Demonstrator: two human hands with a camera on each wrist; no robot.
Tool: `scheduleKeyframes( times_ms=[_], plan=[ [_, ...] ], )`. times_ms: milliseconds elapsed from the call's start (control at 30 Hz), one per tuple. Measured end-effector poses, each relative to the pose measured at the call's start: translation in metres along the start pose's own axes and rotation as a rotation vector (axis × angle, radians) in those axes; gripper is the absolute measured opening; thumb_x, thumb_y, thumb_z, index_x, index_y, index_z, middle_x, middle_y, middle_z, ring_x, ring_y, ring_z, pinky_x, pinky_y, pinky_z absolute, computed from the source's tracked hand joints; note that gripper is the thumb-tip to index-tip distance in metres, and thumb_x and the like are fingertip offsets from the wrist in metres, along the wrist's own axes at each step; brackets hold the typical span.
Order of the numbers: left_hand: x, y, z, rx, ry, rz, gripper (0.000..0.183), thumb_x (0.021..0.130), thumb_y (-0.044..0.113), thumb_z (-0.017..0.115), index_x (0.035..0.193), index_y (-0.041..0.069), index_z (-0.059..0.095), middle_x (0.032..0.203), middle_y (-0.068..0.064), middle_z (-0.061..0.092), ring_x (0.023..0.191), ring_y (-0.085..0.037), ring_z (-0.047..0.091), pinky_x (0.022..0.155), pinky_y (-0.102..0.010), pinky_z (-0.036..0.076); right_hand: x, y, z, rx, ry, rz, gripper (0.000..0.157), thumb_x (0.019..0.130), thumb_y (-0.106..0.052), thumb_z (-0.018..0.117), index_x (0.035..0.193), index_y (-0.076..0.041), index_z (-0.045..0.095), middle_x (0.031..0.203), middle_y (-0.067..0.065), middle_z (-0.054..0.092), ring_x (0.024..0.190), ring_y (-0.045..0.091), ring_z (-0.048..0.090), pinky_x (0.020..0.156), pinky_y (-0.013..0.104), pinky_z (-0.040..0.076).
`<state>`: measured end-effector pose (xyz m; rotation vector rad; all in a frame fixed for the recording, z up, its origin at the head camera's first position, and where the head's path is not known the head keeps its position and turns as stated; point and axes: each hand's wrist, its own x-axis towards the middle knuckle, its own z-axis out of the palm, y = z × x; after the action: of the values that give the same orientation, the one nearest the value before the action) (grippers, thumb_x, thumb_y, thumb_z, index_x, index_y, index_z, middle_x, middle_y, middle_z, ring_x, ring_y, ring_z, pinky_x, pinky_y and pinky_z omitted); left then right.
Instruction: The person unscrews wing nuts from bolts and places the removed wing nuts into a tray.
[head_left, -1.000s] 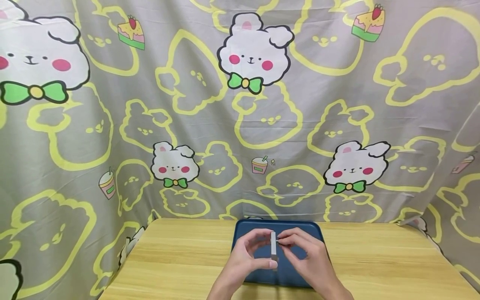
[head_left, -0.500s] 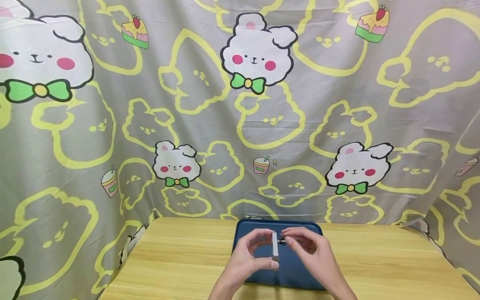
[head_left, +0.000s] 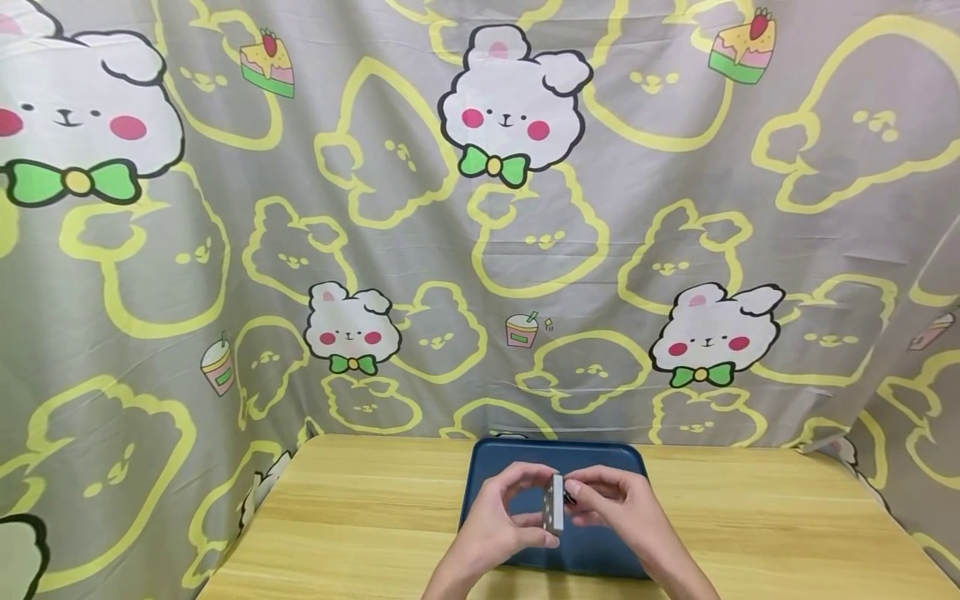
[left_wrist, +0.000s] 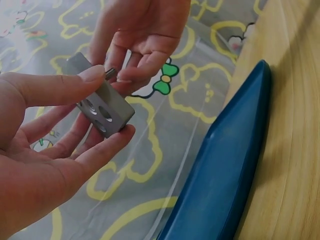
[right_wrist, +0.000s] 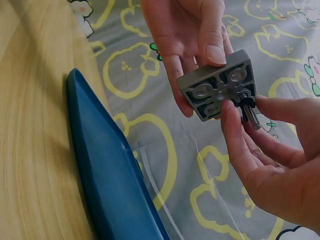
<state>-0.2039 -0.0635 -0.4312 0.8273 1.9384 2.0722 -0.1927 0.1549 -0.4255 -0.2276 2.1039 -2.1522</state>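
My left hand holds a small grey metal block by its edges, between thumb and fingers, above the tray. Round holes show on one face in the left wrist view; the other face, in the right wrist view, is ribbed and recessed. From that ribbed face sticks a threaded screw with a black piece around it. My right hand pinches the black piece between thumb and fingers, close against the block. In the left wrist view the screw's metal end shows beside my left thumb.
Below the hands a blue tray lies on the wooden table. A grey curtain printed with cartoon bears hangs behind the table and along its sides.
The right hand drew slightly away from the block, baring the black piece, then closed in again. The block has turned so its holed face shows, and both hands sit slightly lower.
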Motion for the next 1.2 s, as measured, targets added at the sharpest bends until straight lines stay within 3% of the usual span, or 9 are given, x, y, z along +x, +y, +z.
scheduleKeyframes(
  times_ms=[200, 433, 600, 733, 867, 1067, 1200],
  plan=[
    [0.000, -0.002, 0.000, 0.020, 0.011, -0.013, 0.066, 0.072, -0.013, 0.083, 0.132, 0.005, 0.064, 0.128, -0.006, 0.063, 0.123, -0.024, 0.057, 0.092, -0.035, 0.059, 0.000, 0.001, -0.001, 0.002, -0.047, -0.013, 0.036, 0.098, -0.020, 0.071, 0.120, 0.008, 0.068, 0.101, 0.015, 0.075, 0.090, 0.027, 0.074, 0.078, 0.035, 0.064],
    [0.000, -0.002, -0.001, 0.012, 0.014, -0.025, 0.065, 0.073, -0.011, 0.084, 0.131, 0.011, 0.065, 0.128, -0.006, 0.064, 0.124, -0.025, 0.057, 0.091, -0.036, 0.060, 0.000, 0.001, 0.001, -0.034, -0.019, -0.050, 0.035, 0.095, -0.018, 0.075, 0.118, 0.007, 0.069, 0.104, 0.016, 0.075, 0.093, 0.032, 0.075, 0.077, 0.036, 0.064],
    [-0.001, -0.002, -0.003, -0.027, 0.020, -0.042, 0.061, 0.076, -0.008, 0.084, 0.131, 0.010, 0.066, 0.128, -0.008, 0.066, 0.123, -0.026, 0.058, 0.089, -0.038, 0.061, -0.001, 0.001, 0.002, -0.086, -0.010, -0.129, 0.029, 0.094, -0.015, 0.076, 0.113, 0.006, 0.071, 0.106, 0.019, 0.074, 0.092, 0.031, 0.075, 0.077, 0.038, 0.064],
    [-0.001, 0.000, -0.003, -0.048, 0.019, -0.048, 0.057, 0.078, -0.005, 0.085, 0.130, 0.010, 0.066, 0.128, -0.010, 0.067, 0.123, -0.027, 0.060, 0.089, -0.039, 0.061, -0.002, 0.001, 0.004, -0.154, 0.017, -0.244, 0.020, 0.093, -0.011, 0.076, 0.108, 0.002, 0.074, 0.103, 0.016, 0.074, 0.088, 0.024, 0.075, 0.077, 0.035, 0.064],
    [-0.001, 0.002, -0.004, -0.054, 0.022, -0.061, 0.055, 0.080, -0.002, 0.084, 0.131, 0.008, 0.066, 0.130, -0.012, 0.066, 0.123, -0.027, 0.060, 0.090, -0.037, 0.060, -0.004, 0.004, 0.007, -0.255, 0.059, -0.431, 0.014, 0.091, -0.007, 0.077, 0.105, -0.008, 0.077, 0.101, 0.008, 0.075, 0.088, 0.019, 0.074, 0.075, 0.032, 0.064],
    [-0.001, 0.003, -0.007, -0.100, 0.014, -0.068, 0.055, 0.083, -0.002, 0.083, 0.134, 0.003, 0.063, 0.134, -0.017, 0.062, 0.124, -0.028, 0.059, 0.090, -0.036, 0.060, -0.003, 0.008, 0.013, -0.464, 0.148, -0.745, 0.033, 0.081, 0.007, 0.082, 0.100, -0.021, 0.077, 0.100, -0.005, 0.073, 0.085, 0.013, 0.071, 0.068, 0.029, 0.063],
    [0.000, 0.002, -0.008, -0.107, 0.010, -0.065, 0.056, 0.083, -0.002, 0.083, 0.135, 0.002, 0.062, 0.135, -0.017, 0.062, 0.124, -0.028, 0.058, 0.098, -0.039, 0.057, -0.001, 0.011, 0.014, -0.570, 0.177, -0.864, 0.042, 0.077, 0.012, 0.083, 0.099, -0.023, 0.076, 0.102, -0.006, 0.072, 0.088, 0.011, 0.070, 0.073, 0.020, 0.060]
  ],
)
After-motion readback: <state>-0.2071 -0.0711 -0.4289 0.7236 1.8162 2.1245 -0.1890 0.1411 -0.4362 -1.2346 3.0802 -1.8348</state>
